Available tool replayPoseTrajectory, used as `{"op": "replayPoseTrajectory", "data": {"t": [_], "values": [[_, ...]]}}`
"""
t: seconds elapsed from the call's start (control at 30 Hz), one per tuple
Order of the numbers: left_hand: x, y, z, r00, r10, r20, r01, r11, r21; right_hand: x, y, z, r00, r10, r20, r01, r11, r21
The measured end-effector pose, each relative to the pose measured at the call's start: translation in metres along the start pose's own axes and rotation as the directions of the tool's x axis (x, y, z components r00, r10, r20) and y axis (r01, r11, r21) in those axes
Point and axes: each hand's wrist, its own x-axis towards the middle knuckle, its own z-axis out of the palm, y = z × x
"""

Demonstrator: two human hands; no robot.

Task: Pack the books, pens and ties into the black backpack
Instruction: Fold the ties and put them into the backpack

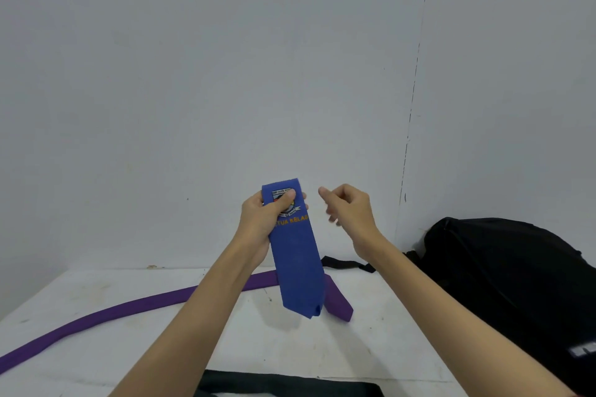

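Observation:
My left hand [267, 216] grips a folded blue tie [295, 255] near its top, thumb over an embroidered crest; the tie hangs pointed end down above the table. My right hand [348, 208] hovers just right of it, fingers loosely curled, holding nothing. A long purple tie [129, 306] lies stretched across the white table, its wide end [338, 306] behind the blue one. The black backpack [509, 284] sits at the right against the wall, a strap [348, 264] trailing left.
The white table [96, 348] meets a grey wall close behind. A flat black item [283, 385] lies at the near edge, cut off by the frame. The wall corner stands just left of the backpack.

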Motion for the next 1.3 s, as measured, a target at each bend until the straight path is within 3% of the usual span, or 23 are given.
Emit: {"op": "replayPoseTrajectory", "data": {"t": [0.07, 0.17, 0.3, 0.4, 0.47, 0.57, 0.67, 0.77, 0.87, 0.93, 1.03, 1.1, 1.2, 1.3], "values": [[0.004, -0.004, -0.001, 0.998, -0.020, -0.065, 0.021, 0.999, 0.027, -0.008, 0.000, -0.002, 0.978, 0.075, 0.194, -0.065, 0.996, -0.058], [0.005, -0.014, 0.001, 0.994, -0.013, -0.111, 0.025, 0.993, 0.112, -0.013, 0.000, 0.003, 0.915, 0.122, 0.384, -0.028, 0.970, -0.241], [0.003, -0.018, 0.004, 0.997, -0.063, -0.054, 0.069, 0.991, 0.113, -0.013, 0.000, 0.008, 0.918, 0.125, 0.377, -0.039, 0.973, -0.229], [0.003, -0.013, 0.002, 0.994, -0.098, 0.053, 0.092, 0.990, 0.111, -0.006, 0.000, 0.006, 0.917, 0.207, 0.341, -0.161, 0.974, -0.157], [0.004, -0.012, 0.000, 0.990, -0.065, 0.123, 0.021, 0.943, 0.331, -0.002, -0.001, 0.003, 0.911, 0.243, 0.333, -0.234, 0.970, -0.067], [0.001, -0.011, 0.003, 0.974, 0.049, 0.222, -0.180, 0.763, 0.621, 0.003, -0.003, 0.002, 0.896, 0.265, 0.355, -0.301, 0.953, 0.048], [0.006, -0.014, 0.002, 0.958, 0.106, 0.266, -0.270, 0.645, 0.715, 0.004, -0.005, 0.002, 0.866, 0.330, 0.375, -0.416, 0.892, 0.177], [0.007, -0.016, -0.005, 0.958, 0.033, 0.286, -0.230, 0.685, 0.692, 0.008, -0.001, -0.004, 0.846, 0.389, 0.364, -0.485, 0.845, 0.226], [0.003, -0.016, -0.011, 0.945, -0.071, 0.320, -0.153, 0.769, 0.621, 0.011, 0.000, -0.011, 0.832, 0.402, 0.383, -0.476, 0.871, 0.119], [0.004, -0.017, -0.017, 0.947, -0.067, 0.313, -0.157, 0.754, 0.638, 0.013, -0.001, -0.017, 0.829, 0.407, 0.383, -0.458, 0.887, 0.050], [0.013, -0.025, -0.034, 0.983, 0.064, 0.170, -0.173, 0.611, 0.772, 0.018, -0.006, -0.030, 0.836, 0.405, 0.372, -0.418, 0.907, -0.047], [0.019, -0.030, -0.046, 0.988, 0.139, 0.072, -0.139, 0.572, 0.809, 0.021, -0.010, -0.039, 0.822, 0.377, 0.427, -0.376, 0.922, -0.091], [0.024, -0.038, -0.056, 0.996, 0.086, 0.039, -0.081, 0.568, 0.819, 0.024, -0.020, -0.046, 0.808, 0.293, 0.511, -0.321, 0.946, -0.034], [0.021, -0.045, -0.053, 0.998, -0.024, 0.066, -0.049, 0.426, 0.903, 0.025, -0.031, -0.043, 0.827, 0.236, 0.510, -0.229, 0.970, -0.077]]}}
